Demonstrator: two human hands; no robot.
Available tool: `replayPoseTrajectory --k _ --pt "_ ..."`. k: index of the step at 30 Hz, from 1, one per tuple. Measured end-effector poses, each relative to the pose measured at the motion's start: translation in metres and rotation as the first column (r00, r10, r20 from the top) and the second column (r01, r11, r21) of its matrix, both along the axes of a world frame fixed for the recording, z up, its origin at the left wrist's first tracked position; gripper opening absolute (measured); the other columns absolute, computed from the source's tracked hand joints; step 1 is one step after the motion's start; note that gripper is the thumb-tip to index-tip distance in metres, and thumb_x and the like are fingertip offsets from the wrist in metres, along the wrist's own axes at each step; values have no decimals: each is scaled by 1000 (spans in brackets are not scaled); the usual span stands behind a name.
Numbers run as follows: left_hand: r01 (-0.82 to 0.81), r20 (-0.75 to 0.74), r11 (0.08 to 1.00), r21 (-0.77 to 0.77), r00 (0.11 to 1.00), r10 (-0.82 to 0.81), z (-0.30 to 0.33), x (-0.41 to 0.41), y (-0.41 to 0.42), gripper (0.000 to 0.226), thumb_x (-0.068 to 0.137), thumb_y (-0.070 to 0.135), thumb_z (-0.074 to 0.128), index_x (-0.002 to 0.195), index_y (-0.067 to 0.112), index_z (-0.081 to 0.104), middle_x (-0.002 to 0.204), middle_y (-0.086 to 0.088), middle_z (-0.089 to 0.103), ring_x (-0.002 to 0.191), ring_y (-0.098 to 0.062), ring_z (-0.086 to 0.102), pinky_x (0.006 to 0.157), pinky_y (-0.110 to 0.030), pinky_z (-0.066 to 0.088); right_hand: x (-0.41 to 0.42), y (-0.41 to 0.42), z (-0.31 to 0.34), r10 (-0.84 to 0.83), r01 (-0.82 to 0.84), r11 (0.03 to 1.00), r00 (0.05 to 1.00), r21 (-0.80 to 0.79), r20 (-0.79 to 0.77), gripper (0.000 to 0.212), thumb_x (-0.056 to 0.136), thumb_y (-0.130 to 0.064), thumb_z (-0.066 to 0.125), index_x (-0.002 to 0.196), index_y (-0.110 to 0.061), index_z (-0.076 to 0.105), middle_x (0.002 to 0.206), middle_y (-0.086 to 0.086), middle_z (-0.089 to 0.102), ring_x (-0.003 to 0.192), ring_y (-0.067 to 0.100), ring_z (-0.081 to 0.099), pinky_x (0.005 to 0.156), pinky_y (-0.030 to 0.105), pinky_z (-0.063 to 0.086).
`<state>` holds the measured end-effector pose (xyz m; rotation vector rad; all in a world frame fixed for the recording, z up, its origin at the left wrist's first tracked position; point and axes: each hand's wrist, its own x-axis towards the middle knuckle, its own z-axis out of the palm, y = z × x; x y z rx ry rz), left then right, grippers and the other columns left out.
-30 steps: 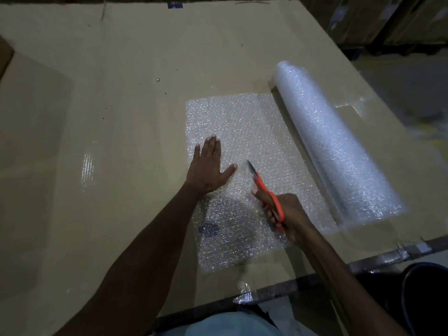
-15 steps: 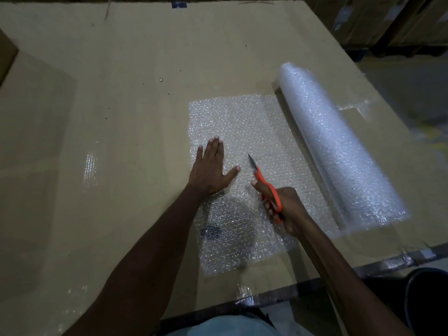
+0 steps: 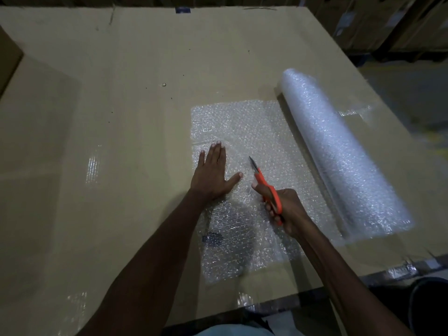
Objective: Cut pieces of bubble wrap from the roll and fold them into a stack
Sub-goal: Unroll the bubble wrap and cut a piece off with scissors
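A roll of clear bubble wrap (image 3: 339,151) lies diagonally on the right of the cardboard-covered table (image 3: 121,93). Its unrolled sheet (image 3: 242,127) spreads flat to the left of the roll. My left hand (image 3: 213,173) presses flat on the sheet with fingers straight and thumb spread. My right hand (image 3: 283,209) grips orange-handled scissors (image 3: 265,187), whose blades point away from me along the sheet, just right of my left thumb. The near part of the sheet is partly hidden under my arms.
The table's near edge (image 3: 315,297) is bound with shiny tape. A dark round container (image 3: 429,304) stands below the table at the bottom right. Stacked cardboard boxes (image 3: 388,20) line the far right. Bare cardboard stretches to the left of the sheet.
The scissors and my right hand have advanced a little farther up the sheet. My left hand stays pressed flat in about the same spot.
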<state>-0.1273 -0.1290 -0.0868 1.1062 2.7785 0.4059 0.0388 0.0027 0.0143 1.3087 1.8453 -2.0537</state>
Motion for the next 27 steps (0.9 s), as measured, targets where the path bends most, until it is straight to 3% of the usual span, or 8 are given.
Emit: replayPoseTrajectory --k 7,12,19,27 --pt "-1 9 1000 -6 1000 1 1 1 1 99 92 75 21 158 4 0 167 -12 -8 154 -23 -8 124 -49 -3 -11 6 5 34 -34 999 999 14 -9 42 79 -44 84 71 -5 69 50 5 52 34 11 40 35 17 29" --pt "-3 15 1000 -17 1000 3 2 2 0 99 92 74 21 158 4 0 167 -12 -8 154 -23 -9 124 -49 -5 -12 7 1 21 -21 1000 1000 7 -15 38 82 -34 84 71 -3 66 46 4 52 30 9 40 32 15 27" --pt "-47 33 997 -54 998 49 2 5 0 100 92 75 21 158 3 -2 166 -14 -9 154 -26 -12 122 -52 -7 -24 9 -1 36 -36 999 999 26 -10 40 80 -38 86 71 -3 68 50 6 54 34 12 42 33 18 30" --pt "-39 -3 999 -26 999 39 9 -48 16 91 97 69 13 159 4 2 167 -14 -7 154 -25 -10 123 -53 -6 -21 8 -3 28 -28 999 1000 -22 -12 40 79 -40 86 72 -5 68 52 7 55 36 13 41 34 18 30"
